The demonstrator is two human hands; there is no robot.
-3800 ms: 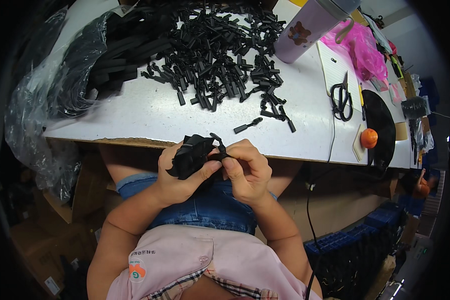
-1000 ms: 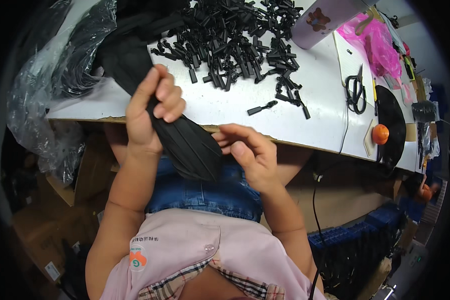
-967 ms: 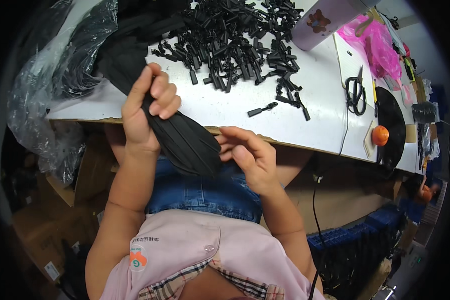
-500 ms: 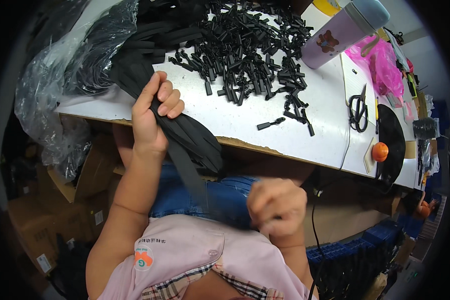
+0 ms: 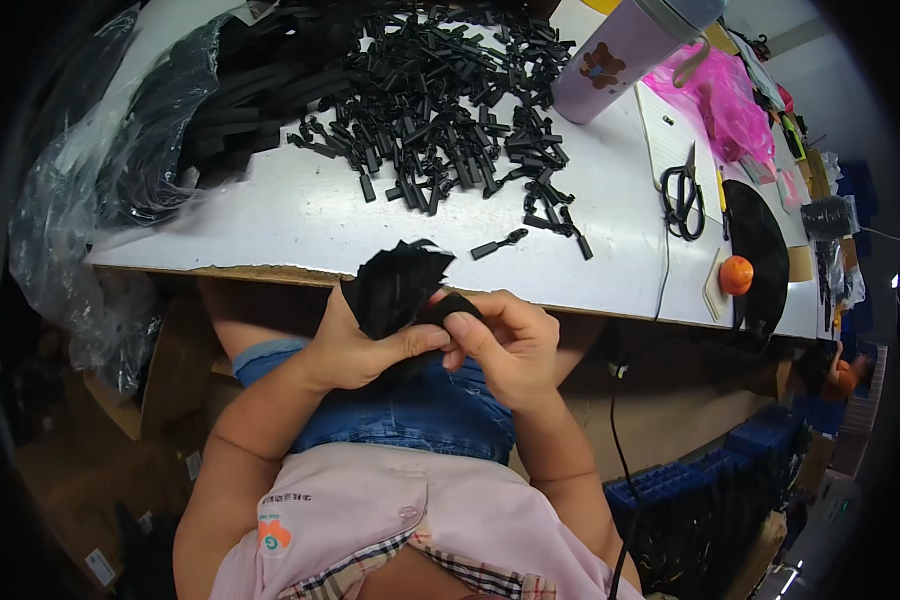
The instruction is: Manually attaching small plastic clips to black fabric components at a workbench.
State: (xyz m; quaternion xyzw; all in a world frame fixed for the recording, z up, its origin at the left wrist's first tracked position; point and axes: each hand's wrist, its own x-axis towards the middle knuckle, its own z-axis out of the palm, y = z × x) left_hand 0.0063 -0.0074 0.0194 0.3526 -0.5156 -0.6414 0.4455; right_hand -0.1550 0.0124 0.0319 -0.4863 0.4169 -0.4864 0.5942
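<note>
My left hand (image 5: 355, 350) is closed round a bundle of black fabric strips (image 5: 395, 285), whose fanned-out ends stick up above the fist. Close beside it, my right hand (image 5: 512, 345) pinches a black strip end (image 5: 457, 306) between thumb and fingers. Both hands meet over my lap, just before the table's front edge. Past them on the white table (image 5: 300, 225) lies a spread heap of small black zipper sliders with long pulls (image 5: 440, 110). One loose slider (image 5: 498, 244) lies nearest to my hands. The lower part of the bundle is hidden behind my hands.
More black strips (image 5: 245, 100) lie at the left beside clear plastic wrapping (image 5: 60, 260) hanging off the edge. A lilac bottle (image 5: 610, 65), black scissors (image 5: 683, 200), an orange round object (image 5: 736, 275) and a pink bag (image 5: 720, 100) are at the right.
My left hand has come down off the table edge toward my lap with the bundle. My right hand, blurred before, has moved up and inward to meet it and now pinches a strip end.
</note>
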